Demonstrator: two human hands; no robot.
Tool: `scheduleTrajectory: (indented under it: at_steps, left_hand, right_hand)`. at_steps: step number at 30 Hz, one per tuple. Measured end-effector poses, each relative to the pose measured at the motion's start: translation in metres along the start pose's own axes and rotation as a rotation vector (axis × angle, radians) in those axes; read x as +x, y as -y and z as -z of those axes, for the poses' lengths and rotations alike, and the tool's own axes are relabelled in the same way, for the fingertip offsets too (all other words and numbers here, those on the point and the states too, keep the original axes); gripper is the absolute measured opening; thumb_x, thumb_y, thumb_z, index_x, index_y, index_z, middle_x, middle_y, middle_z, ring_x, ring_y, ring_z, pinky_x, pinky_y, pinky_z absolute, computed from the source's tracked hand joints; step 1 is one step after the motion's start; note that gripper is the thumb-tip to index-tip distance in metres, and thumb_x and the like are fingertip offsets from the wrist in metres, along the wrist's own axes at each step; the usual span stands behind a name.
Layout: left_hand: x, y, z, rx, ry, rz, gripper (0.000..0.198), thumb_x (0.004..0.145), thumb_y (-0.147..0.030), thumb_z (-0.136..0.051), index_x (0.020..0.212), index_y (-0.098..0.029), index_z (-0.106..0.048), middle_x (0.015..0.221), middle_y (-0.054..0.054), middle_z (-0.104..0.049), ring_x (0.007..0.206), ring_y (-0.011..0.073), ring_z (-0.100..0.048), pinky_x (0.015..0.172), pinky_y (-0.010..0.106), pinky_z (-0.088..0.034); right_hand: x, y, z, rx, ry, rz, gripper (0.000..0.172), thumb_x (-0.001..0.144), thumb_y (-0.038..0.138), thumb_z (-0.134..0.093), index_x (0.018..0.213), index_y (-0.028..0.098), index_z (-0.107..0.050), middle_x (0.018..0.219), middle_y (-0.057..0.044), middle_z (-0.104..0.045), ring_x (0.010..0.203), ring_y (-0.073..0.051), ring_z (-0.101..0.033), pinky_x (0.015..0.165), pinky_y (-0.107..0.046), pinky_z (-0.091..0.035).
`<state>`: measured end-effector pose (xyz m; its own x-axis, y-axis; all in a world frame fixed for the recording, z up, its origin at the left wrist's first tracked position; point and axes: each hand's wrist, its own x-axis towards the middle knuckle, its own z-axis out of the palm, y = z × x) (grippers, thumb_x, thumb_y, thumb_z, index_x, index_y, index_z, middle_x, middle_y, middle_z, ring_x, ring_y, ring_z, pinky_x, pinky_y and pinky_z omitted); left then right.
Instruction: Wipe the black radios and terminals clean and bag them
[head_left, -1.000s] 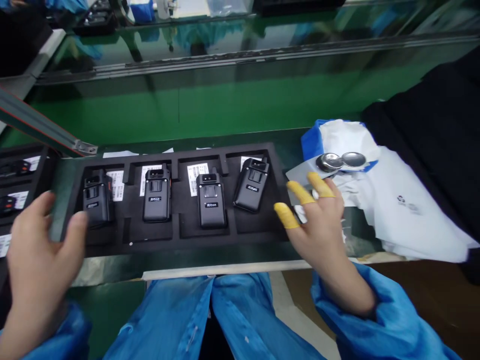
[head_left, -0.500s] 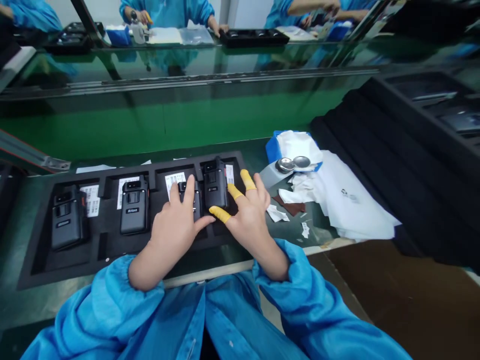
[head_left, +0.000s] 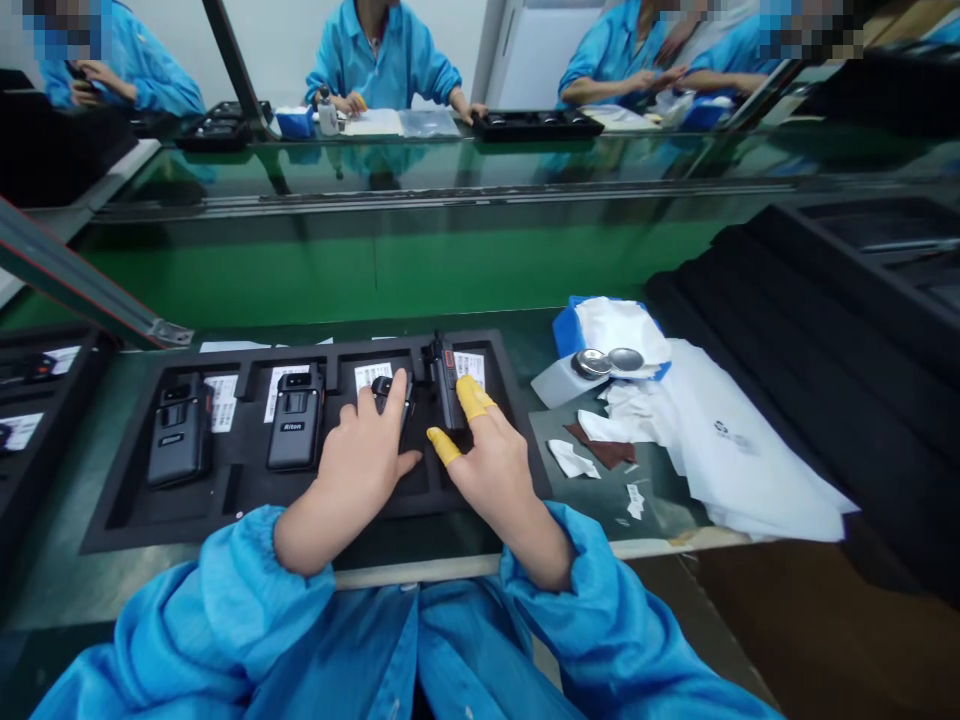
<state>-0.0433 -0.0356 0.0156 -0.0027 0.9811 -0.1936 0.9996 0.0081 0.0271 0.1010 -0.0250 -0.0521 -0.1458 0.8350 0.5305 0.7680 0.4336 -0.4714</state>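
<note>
A black foam tray (head_left: 251,500) holds several black handheld devices, each with a camera panel and a clip on its back. My left hand (head_left: 364,450) is around the third handheld device (head_left: 406,408), index finger along its top and thumb near its lower end; the hand covers much of it. Yellow finger cots cover fingertips of my right hand (head_left: 491,455), whose thumb and forefinger grip the lower end of the rightmost handheld device (head_left: 448,385). That one is tipped so its side shows. The leftmost device (head_left: 180,435) and the second device, marked Riton (head_left: 294,425), lie in their compartments.
Right of the tray stand a white bottle with a metal cap (head_left: 562,380) and a blue box of white wipes (head_left: 570,330). Crumpled wipes and a white plastic bag (head_left: 742,450) lie beside them. Stacked black trays (head_left: 787,330) rise farther right. Co-workers sit across the bench.
The rightmost device has turned from lying back-up to tipped on its side, and the third one also looks tilted. My right fingers have drawn closer together. The camera view has tilted up.
</note>
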Motion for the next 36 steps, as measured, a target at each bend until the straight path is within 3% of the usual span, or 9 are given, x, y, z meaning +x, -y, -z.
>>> scheduleTrajectory:
  at_steps: [4, 10, 13, 17, 21, 31, 33, 36]
  left_hand:
    - [0.007, 0.014, 0.001, -0.264, -0.015, -0.008, 0.083, 0.078, -0.026, -0.064, 0.15, -0.016, -0.023, 0.127, 0.021, -0.056, 0.106, 0.0357, -0.061, 0.086, 0.046, -0.049]
    - [0.012, 0.045, -0.003, -1.452, 0.006, 0.21, 0.087, 0.061, -0.039, -0.075, 0.137, -0.014, -0.041, 0.121, 0.016, -0.062, 0.095, 0.0248, -0.065, 0.081, 0.036, -0.051]
    - [0.008, 0.042, -0.01, -1.826, 0.007, 0.185, 0.08, 0.05, -0.036, -0.083, 0.121, -0.014, -0.055, 0.105, 0.011, -0.069, 0.093, 0.0227, -0.066, 0.081, 0.032, -0.051]
    - [0.007, 0.035, -0.018, -1.862, -0.044, 0.13, 0.051, 0.047, -0.03, -0.086, 0.092, -0.014, -0.067, 0.09, 0.006, -0.072, 0.088, 0.02, -0.065, 0.083, 0.032, -0.05]
    - [0.008, 0.036, -0.023, -1.777, -0.133, 0.101, 0.055, 0.049, -0.025, -0.085, 0.1, -0.016, -0.067, 0.098, 0.007, -0.072, 0.092, 0.0204, -0.065, 0.087, 0.034, -0.05]
    - [0.009, 0.035, -0.029, -1.749, -0.107, 0.121, 0.056, 0.05, -0.025, -0.084, 0.102, -0.016, -0.065, 0.097, 0.006, -0.072, 0.091, 0.0208, -0.066, 0.085, 0.034, -0.052]
    - [0.009, 0.035, -0.029, -1.751, -0.11, 0.124, 0.057, 0.051, -0.025, -0.084, 0.103, -0.016, -0.064, 0.098, 0.005, -0.072, 0.092, 0.021, -0.066, 0.085, 0.034, -0.052]
    - [0.008, 0.036, -0.03, -1.724, -0.101, 0.086, 0.051, 0.054, -0.027, -0.084, 0.101, -0.017, -0.066, 0.097, 0.004, -0.072, 0.092, 0.0203, -0.065, 0.086, 0.033, -0.051]
  right_hand:
    - [-0.001, -0.001, -0.003, 0.016, -0.036, 0.024, 0.049, 0.084, 0.031, -0.058, 0.128, 0.008, -0.058, 0.122, -0.019, -0.065, 0.111, -0.027, -0.065, 0.093, -0.04, -0.057]
    - [-0.002, -0.004, -0.003, 0.042, -0.039, 0.018, 0.051, 0.085, 0.034, -0.058, 0.131, 0.013, -0.056, 0.125, -0.016, -0.064, 0.113, -0.027, -0.064, 0.095, -0.039, -0.056]
    - [-0.003, -0.005, -0.004, 0.047, -0.042, 0.017, 0.051, 0.085, 0.035, -0.058, 0.13, 0.013, -0.056, 0.121, -0.016, -0.066, 0.112, -0.026, -0.064, 0.094, -0.039, -0.056]
    - [-0.005, -0.007, -0.005, 0.031, -0.035, -0.007, 0.052, 0.084, 0.039, -0.058, 0.131, 0.015, -0.055, 0.119, -0.014, -0.067, 0.11, -0.027, -0.064, 0.095, -0.043, -0.055]
    - [-0.005, -0.007, -0.003, 0.038, -0.007, 0.004, 0.055, 0.086, 0.041, -0.057, 0.135, 0.017, -0.051, 0.122, -0.014, -0.065, 0.115, -0.028, -0.062, 0.098, -0.045, -0.052]
    - [-0.007, -0.006, -0.003, 0.031, -0.028, -0.004, 0.053, 0.085, 0.041, -0.058, 0.131, 0.015, -0.054, 0.122, -0.016, -0.065, 0.113, -0.026, -0.063, 0.095, -0.041, -0.054]
    - [-0.006, -0.005, -0.001, 0.087, 0.009, -0.062, 0.055, 0.083, 0.044, -0.06, 0.129, 0.015, -0.054, 0.122, -0.016, -0.065, 0.112, -0.027, -0.063, 0.095, -0.042, -0.054]
    - [0.006, -0.001, 0.005, 0.214, 0.155, -0.266, 0.073, 0.077, 0.054, -0.063, 0.136, 0.014, -0.045, 0.119, -0.017, -0.067, 0.101, -0.029, -0.068, 0.087, -0.045, -0.056]
